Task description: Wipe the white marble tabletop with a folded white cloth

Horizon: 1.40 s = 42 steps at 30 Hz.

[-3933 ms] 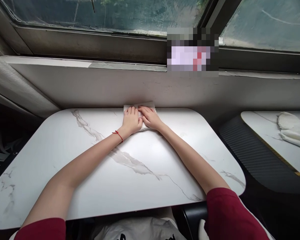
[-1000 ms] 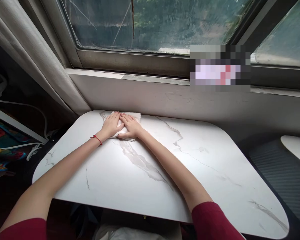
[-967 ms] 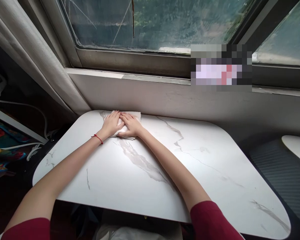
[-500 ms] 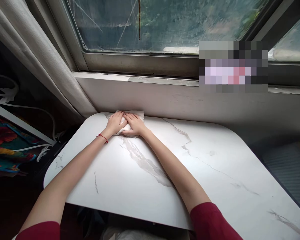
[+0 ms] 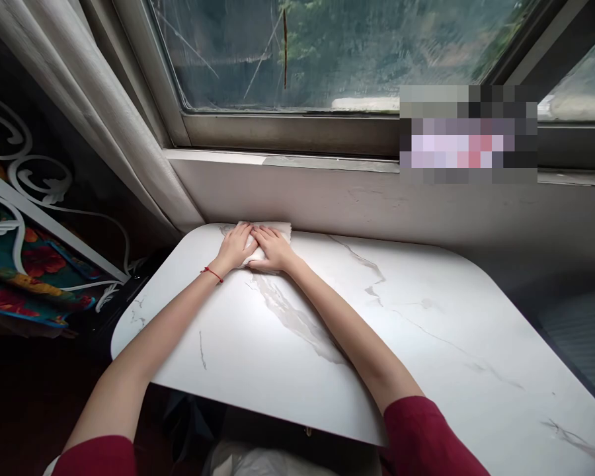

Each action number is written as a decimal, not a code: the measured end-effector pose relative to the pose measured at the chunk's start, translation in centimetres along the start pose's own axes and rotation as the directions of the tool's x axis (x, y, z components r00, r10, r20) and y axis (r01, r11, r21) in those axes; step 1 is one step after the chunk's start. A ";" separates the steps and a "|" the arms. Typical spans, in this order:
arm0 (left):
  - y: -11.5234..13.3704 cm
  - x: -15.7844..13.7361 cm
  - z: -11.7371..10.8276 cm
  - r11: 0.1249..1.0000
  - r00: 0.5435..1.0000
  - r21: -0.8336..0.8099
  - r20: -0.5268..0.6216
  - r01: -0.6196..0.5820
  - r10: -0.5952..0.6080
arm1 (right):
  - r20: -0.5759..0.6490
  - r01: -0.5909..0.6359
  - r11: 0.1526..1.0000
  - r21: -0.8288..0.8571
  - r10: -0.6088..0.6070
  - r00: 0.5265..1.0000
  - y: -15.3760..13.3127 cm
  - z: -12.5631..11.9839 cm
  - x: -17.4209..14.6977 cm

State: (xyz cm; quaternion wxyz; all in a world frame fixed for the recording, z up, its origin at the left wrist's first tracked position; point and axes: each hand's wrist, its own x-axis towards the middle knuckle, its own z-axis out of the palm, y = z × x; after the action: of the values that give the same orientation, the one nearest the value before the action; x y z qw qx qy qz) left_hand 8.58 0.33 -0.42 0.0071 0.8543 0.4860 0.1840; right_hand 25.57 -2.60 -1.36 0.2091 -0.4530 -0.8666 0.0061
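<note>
Close to the far left corner of the white marbled table (image 5: 277,383), a thin white cloth (image 5: 282,229) lies against the wall side. My left hand (image 5: 235,248), with a red string on its wrist, rests flat on the cloth's left part. Beside it, my right hand (image 5: 272,249) presses flat on the cloth, fingers stretched out. The two hands touch near thumb and fingertips. Neither hand has its fingers wrapped round the cloth, and much of it is hidden beneath them.
Behind the table run a low wall (image 5: 327,198) and a window (image 5: 297,59). A pale curtain (image 5: 114,119) hangs at the left, near a white scrolled metal frame (image 5: 79,238) and flowered fabric (image 5: 44,264). A dark ribbed surface (image 5: 580,324) lies at the right.
The view has turned a little left, so the scene sits further right. Both hands stay flat on the cloth at nearly the same place on the table.
</note>
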 end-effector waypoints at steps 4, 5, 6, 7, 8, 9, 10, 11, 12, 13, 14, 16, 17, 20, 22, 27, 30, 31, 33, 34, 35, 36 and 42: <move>-0.3 -2.3 -0.6 1.000 1.000 0.016 -0.011 -0.018 0.018 | 0.016 0.028 1.000 0.006 -0.028 0.999 -1.8 0.1 -0.7; -0.4 -3.2 -0.8 1.000 1.000 0.027 -0.016 -0.016 0.016 | 0.023 0.042 0.999 0.007 -0.042 0.999 -2.4 0.2 -0.9; -0.6 -4.2 -1.0 0.999 1.000 0.039 -0.023 -0.008 0.009 | 0.031 0.059 0.998 0.009 -0.060 0.998 -3.2 0.3 -1.1; -0.8 -5.3 -1.3 0.999 1.000 0.052 -0.029 0.005 -0.004 | 0.036 0.079 0.997 0.012 -0.080 0.996 -4.1 0.5 -1.2; -1.0 -6.4 -1.7 0.998 0.999 0.064 -0.033 0.021 -0.019 | 0.038 0.099 0.995 0.016 -0.100 0.994 -5.1 0.6 -1.4; -1.2 -7.6 -2.1 0.996 0.999 0.075 -0.036 0.039 -0.036 | 0.038 0.119 0.993 0.021 -0.120 0.992 -6.1 0.7 -1.5; -1.3 -8.7 -2.6 0.995 0.998 0.084 -0.039 0.058 -0.055 | 0.036 0.139 0.990 0.027 -0.139 0.990 -7.1 0.8 -1.6; -1.5 -9.9 -3.1 0.993 0.996 0.091 -0.042 0.078 -0.074 | 0.032 0.158 0.987 0.037 -0.159 0.987 -8.1 0.9 -1.6; -1.6 -11.1 -3.6 0.991 0.995 0.098 -0.046 0.095 -0.091 | 0.030 0.178 0.983 0.050 -0.179 0.983 -9.1 1.0 -1.8; -1.6 -12.3 -4.1 0.988 0.993 0.105 -0.054 0.110 -0.105 | 0.029 0.199 0.978 0.064 -0.202 0.979 -10.1 1.1 -1.9; -1.6 -13.5 -4.6 0.986 0.991 0.112 -0.066 0.123 -0.116 | 0.031 0.224 0.972 0.077 -0.227 0.974 -11.1 1.2 -2.1; -1.6 -16.2 -5.4 0.981 0.987 0.129 -0.093 0.143 -0.132 | 0.033 0.274 0.957 0.092 -0.278 0.960 -13.1 1.4 -2.7; -1.5 -17.7 -5.7 0.979 0.985 0.137 -0.106 0.153 -0.139 | 0.033 0.300 0.950 0.090 -0.304 0.952 -14.1 1.4 -3.1; -1.3 -22.1 -6.4 0.969 0.974 0.153 -0.149 0.196 -0.173 | 0.019 0.380 0.923 0.063 -0.382 0.924 -16.9 1.7 -4.3; -1.0 -24.5 -6.7 0.961 0.964 0.165 -0.184 0.221 -0.190 | 0.004 0.430 0.902 0.042 -0.430 0.903 -18.4 1.8 -5.0; 0.3 -26.8 -7.2 0.945 0.942 0.167 -0.238 0.280 -0.237 | 0.007 0.472 0.882 0.019 -0.472 0.882 -19.9 1.6 -5.9; 1.1 -27.3 -7.1 0.939 0.927 0.130 -0.248 0.320 -0.282 | 0.015 0.481 0.877 0.010 -0.481 0.877 -20.1 1.2 -6.1; 1.2 -27.6 -7.0 0.937 0.923 0.117 -0.252 0.329 -0.292 | 0.017 0.488 0.873 0.003 -0.488 0.873 -20.1 1.1 -6.2; 1.2 -28.5 -6.6 0.933 0.915 0.099 -0.257 0.345 -0.311 | 0.024 0.509 0.860 -0.016 -0.509 0.860 -20.3 1.0 -6.2; 1.1 -28.9 -6.3 0.930 0.910 0.094 -0.259 0.356 -0.322 | 0.028 0.520 0.854 -0.026 -0.520 0.854 -20.4 1.0 -6.1; 1.0 -29.4 -6.0 0.925 0.905 0.093 -0.265 0.368 -0.334 | 0.032 0.531 0.847 -0.032 -0.530 0.847 -20.6 1.1 -6.0; 0.9 -29.7 -5.8 0.920 0.899 0.098 -0.273 0.380 -0.342 | 0.035 0.539 0.842 -0.033 -0.538 0.842 -20.7 1.2 -5.9; -0.8 -28.8 -5.7 0.928 0.922 0.160 -0.259 0.335 -0.288 | 0.016 0.515 0.856 0.034 -0.516 0.857 -21.2 2.7 -4.2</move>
State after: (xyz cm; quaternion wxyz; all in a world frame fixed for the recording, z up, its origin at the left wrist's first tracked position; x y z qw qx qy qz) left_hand -7.20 -24.20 -4.18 -0.1065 0.7347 0.6299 0.2283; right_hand 10.08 -17.94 -1.11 0.1988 -0.2014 -0.9586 -0.0320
